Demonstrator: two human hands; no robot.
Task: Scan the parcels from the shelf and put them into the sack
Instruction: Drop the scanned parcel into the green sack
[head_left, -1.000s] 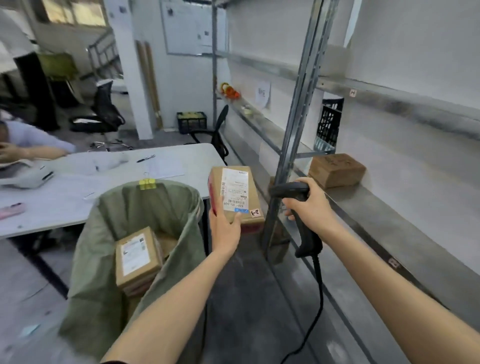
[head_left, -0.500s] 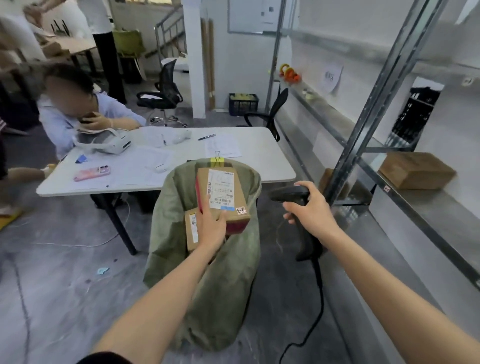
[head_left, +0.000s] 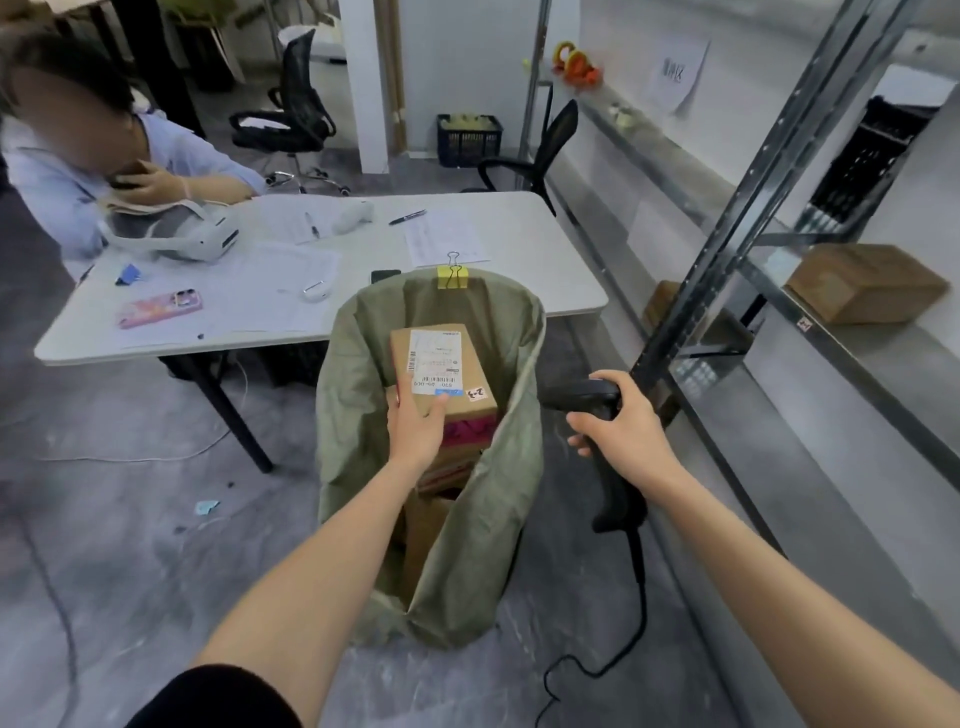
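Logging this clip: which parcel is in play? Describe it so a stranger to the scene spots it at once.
Find the green sack standing open against the white table. At its mouth the left hand holds a brown parcel. Unlike the boxes deeper in the sack and the plain box on the metal shelf, it shows a white shipping label and a sticker marked 2-3.

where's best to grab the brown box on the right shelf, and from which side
Probably across its two long side faces, reaching in from the open aisle side of the shelf: the box lies flat and low, with the wall behind it.
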